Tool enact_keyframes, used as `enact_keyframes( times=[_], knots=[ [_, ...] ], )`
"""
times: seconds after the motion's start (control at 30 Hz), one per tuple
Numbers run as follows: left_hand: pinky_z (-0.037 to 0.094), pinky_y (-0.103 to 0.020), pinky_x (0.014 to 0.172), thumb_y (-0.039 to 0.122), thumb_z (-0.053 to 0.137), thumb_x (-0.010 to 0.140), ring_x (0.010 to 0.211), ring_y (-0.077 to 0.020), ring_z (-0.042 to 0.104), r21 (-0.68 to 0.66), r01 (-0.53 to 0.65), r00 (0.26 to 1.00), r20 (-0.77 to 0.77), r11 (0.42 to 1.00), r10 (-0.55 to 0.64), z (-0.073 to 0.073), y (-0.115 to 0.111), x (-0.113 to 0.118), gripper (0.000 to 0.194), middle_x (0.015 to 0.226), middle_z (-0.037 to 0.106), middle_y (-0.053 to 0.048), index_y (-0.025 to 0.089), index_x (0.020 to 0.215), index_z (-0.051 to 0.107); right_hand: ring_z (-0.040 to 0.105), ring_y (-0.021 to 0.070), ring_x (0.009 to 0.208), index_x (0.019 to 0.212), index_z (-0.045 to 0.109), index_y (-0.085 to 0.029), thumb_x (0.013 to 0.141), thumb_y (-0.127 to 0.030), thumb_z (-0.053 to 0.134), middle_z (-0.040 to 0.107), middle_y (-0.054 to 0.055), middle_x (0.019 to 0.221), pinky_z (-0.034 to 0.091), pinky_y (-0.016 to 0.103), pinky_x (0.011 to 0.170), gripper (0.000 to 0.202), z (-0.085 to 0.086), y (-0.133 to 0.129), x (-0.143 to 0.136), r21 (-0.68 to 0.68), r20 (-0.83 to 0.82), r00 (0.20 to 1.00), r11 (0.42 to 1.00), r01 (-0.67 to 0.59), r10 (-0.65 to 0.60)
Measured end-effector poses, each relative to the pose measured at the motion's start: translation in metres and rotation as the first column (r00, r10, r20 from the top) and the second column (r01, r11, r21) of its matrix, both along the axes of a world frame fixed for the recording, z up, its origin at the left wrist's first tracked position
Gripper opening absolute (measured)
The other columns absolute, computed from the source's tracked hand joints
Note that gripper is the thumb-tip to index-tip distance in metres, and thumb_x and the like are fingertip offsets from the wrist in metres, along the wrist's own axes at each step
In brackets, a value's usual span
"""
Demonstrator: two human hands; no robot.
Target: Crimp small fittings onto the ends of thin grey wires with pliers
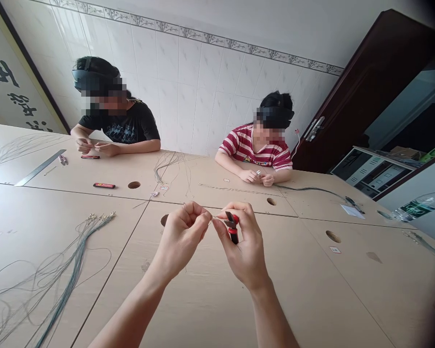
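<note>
My left hand is closed in a pinch on a thin cord, raised above the table in the middle of the view. Close beside it on the right, my right hand holds a small tool with red and black parts and a dark metal head. The thumb and index finger of that hand also pinch at the cord, and the fingertips of both hands nearly meet. A bundle of grey-green cords with small metallic ends lies on the table to the left.
Across the table sit a person in black and a person in striped red, both working with their hands. A metal ruler, a black-and-red object and more cords lie about. A plastic bottle is at right.
</note>
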State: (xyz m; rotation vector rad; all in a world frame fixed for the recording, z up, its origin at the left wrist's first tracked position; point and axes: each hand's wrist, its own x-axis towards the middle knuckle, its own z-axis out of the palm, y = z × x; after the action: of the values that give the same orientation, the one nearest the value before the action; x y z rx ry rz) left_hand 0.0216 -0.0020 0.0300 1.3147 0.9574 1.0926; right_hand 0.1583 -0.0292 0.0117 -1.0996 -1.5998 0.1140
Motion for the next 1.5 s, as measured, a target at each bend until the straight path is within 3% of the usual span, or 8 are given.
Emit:
enact_keyframes(
  times=[0.67,0.83,0.93,1.07,1.13,1.23,1.33,1.5],
  knots=[
    [0.022,-0.018,0.043,0.025,0.054,0.086,0.048,-0.0060,0.026,0.103,-0.044,0.992,-0.115,0.994,0.056,-0.003,-0.002,0.008,0.017,0.052,0.035,0.009,0.017,0.072,0.054,0.051,0.0161,0.083,0.091,0.049,-0.023,0.095,-0.016,0.048,0.051,0.004,0.094,0.044,0.032,0.077,0.008,-0.004,0.003,0.002,-0.075,0.003,0.999,0.996,-0.045,0.045],
    [0.023,-0.017,0.043,0.026,0.055,0.085,0.047,-0.0057,0.028,0.096,-0.066,0.995,-0.070,0.993,0.073,-0.004,0.001,0.007,0.019,0.051,0.038,0.008,0.017,0.069,0.051,0.054,0.0157,0.090,0.093,0.055,-0.023,0.094,-0.025,0.054,0.053,0.004,0.100,0.045,0.030,0.078,0.003,-0.001,0.001,0.002,-0.125,-0.188,0.980,0.988,-0.085,0.061],
    [0.022,-0.017,0.042,0.028,0.056,0.085,0.046,-0.0057,0.027,0.046,-0.099,0.995,-0.022,0.994,0.100,-0.003,0.004,0.006,0.019,0.049,0.038,0.008,0.017,0.070,0.052,0.054,0.0195,0.103,0.091,0.059,-0.021,0.091,-0.036,0.057,0.056,0.007,0.110,0.044,0.033,0.085,0.016,-0.001,0.005,0.005,-0.242,-0.483,0.876,0.959,-0.145,0.010],
    [0.021,-0.018,0.042,0.029,0.058,0.084,0.046,-0.0057,0.025,0.010,-0.159,0.987,0.031,0.987,0.158,-0.001,0.008,0.001,0.020,0.047,0.037,0.009,0.018,0.069,0.052,0.057,0.0225,0.096,0.081,0.053,-0.019,0.090,-0.050,0.050,0.060,0.009,0.103,0.046,0.038,0.084,0.032,-0.005,0.012,0.007,-0.355,-0.777,0.630,0.826,-0.438,0.000],
    [0.020,-0.018,0.042,0.029,0.060,0.084,0.046,-0.0057,0.025,0.002,-0.184,0.981,0.060,0.983,0.183,-0.001,0.010,-0.001,0.021,0.046,0.036,0.009,0.018,0.068,0.051,0.056,0.0211,0.087,0.079,0.049,-0.020,0.090,-0.049,0.049,0.059,0.006,0.089,0.045,0.038,0.080,0.030,-0.008,0.012,0.003,-0.429,-0.672,0.741,0.817,-0.385,-0.004],
    [0.020,-0.018,0.042,0.028,0.061,0.083,0.046,-0.0058,0.025,-0.006,-0.194,0.976,0.097,0.981,0.194,-0.003,0.013,-0.003,0.021,0.047,0.036,0.009,0.018,0.068,0.052,0.050,0.0195,0.076,0.076,0.044,-0.022,0.088,-0.037,0.052,0.051,0.001,0.077,0.042,0.035,0.072,0.021,-0.014,0.011,-0.007,-0.435,-0.238,0.969,0.900,-0.039,-0.073],
    [0.021,-0.018,0.042,0.029,0.060,0.084,0.046,-0.0059,0.027,0.000,-0.195,0.975,0.111,0.981,0.193,-0.005,0.014,-0.002,0.020,0.048,0.038,0.008,0.017,0.069,0.053,0.047,0.0203,0.076,0.072,0.039,-0.022,0.084,-0.024,0.049,0.049,0.001,0.076,0.039,0.033,0.068,0.015,-0.019,0.013,-0.017,-0.293,0.059,0.986,0.941,0.169,-0.158],
    [0.022,-0.017,0.042,0.029,0.059,0.086,0.045,-0.0055,0.029,0.029,-0.207,0.975,0.091,0.978,0.204,-0.007,0.011,0.000,0.022,0.048,0.040,0.008,0.017,0.068,0.053,0.048,0.0211,0.075,0.072,0.037,-0.023,0.083,-0.020,0.046,0.050,0.002,0.074,0.039,0.032,0.065,0.015,-0.022,0.018,-0.023,-0.204,0.153,0.953,0.935,0.290,-0.262]
  ],
)
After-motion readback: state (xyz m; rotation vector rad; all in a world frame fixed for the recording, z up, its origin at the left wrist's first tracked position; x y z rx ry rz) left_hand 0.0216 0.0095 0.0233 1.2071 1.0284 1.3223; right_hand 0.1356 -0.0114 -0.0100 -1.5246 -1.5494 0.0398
